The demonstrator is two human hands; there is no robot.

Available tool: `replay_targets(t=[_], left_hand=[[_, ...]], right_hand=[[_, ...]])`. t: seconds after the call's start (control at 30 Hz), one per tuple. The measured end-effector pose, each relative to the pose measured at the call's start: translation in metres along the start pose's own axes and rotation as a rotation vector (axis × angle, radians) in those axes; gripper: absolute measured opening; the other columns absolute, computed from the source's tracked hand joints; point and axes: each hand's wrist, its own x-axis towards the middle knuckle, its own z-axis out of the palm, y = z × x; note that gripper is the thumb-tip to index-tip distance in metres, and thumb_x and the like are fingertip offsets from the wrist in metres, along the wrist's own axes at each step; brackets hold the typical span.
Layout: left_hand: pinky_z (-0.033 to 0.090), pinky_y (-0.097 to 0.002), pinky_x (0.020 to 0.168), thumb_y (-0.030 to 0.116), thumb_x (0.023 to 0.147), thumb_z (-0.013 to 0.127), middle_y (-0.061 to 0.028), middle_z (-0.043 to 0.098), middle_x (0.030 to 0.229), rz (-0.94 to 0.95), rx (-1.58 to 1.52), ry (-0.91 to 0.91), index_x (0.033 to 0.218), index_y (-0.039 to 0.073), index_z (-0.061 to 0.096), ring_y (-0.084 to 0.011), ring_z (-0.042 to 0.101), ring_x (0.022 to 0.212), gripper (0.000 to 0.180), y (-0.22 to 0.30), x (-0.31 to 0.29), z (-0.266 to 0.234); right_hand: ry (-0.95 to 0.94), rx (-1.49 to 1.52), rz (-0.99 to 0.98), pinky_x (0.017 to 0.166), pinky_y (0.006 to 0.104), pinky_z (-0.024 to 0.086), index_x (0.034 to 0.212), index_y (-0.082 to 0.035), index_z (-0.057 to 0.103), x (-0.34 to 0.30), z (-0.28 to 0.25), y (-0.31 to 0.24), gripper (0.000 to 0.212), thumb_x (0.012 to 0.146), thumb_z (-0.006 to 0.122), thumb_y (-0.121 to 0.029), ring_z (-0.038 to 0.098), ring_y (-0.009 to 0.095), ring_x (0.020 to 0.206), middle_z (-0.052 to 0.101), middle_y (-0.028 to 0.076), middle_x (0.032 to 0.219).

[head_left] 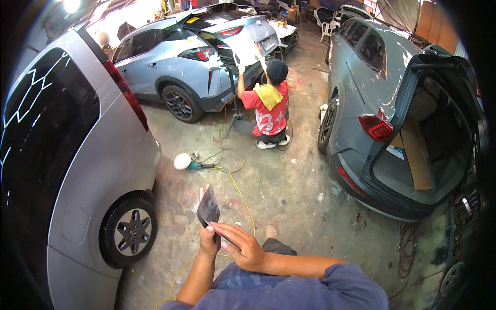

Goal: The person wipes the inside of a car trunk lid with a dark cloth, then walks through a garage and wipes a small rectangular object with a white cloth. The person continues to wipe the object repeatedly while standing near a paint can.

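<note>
While your left hand (207, 242) pinched the flat dark sheet (208, 207) and your right hand (248, 254) gripped its near end, it was already up between them, well apart from the silver van (77, 232) on their left, and what remained did not show.

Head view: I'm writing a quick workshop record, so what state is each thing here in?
Dark sheet: held between the two hands
Left hand: gripping the sheet
Right hand: against the sheet, fingers nearly straight
Polisher: lying on the floor
Yellow cord: trailing loosely
Grey car: rear cargo area open
Light-blue car: tailgate raised
Yellow cloth: draped over the co-worker's upper back
Hose: looped on the floor
</note>
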Motion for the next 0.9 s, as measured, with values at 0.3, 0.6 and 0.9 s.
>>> replay_targets(t=[0.3, 0.6, 0.9], left_hand=[[0.01, -0.043, 0.123, 0.066, 0.081, 0.063, -0.0188, 0.018, 0.163, 0.036, -0.127, 0.036, 0.154, -0.005, 0.019, -0.0285, 0.015, 0.152, 0.112, -0.003, -0.003, -0.004], [0.011, -0.0422, 0.123, 0.068, 0.078, 0.064, -0.0194, 0.021, 0.162, 0.075, -0.076, 0.04, 0.157, -0.002, 0.012, -0.0286, 0.019, 0.151, 0.118, 0.003, 0.001, 0.008], [0.014, -0.0421, 0.121, 0.067, 0.077, 0.065, -0.0205, 0.019, 0.162, 0.035, 0.031, -0.011, 0.157, -0.004, 0.007, -0.029, 0.021, 0.15, 0.121, 0.0, 0.006, 0.002]], right_hand=[[0.088, -0.061, -0.08, 0.102, 0.0417, 0.047, 0.133, -0.002, 0.058, 0.008, 0.001, 0.011, 0.041, 0.092, 0.059, -0.003, 0.059, 0.035, 0.121, 0.061, 0.02, 0.131], [0.168, -0.056, -0.065, 0.103, 0.0418, 0.046, 0.133, -0.001, 0.058, 0.014, -0.003, 0.025, 0.039, 0.094, 0.057, -0.005, 0.059, 0.035, 0.123, 0.06, 0.019, 0.133], [0.158, -0.005, -0.033, 0.102, 0.0388, 0.047, 0.13, 0.002, 0.059, 0.014, -0.004, 0.018, 0.037, 0.093, 0.056, -0.003, 0.06, 0.033, 0.122, 0.061, 0.019, 0.132]])
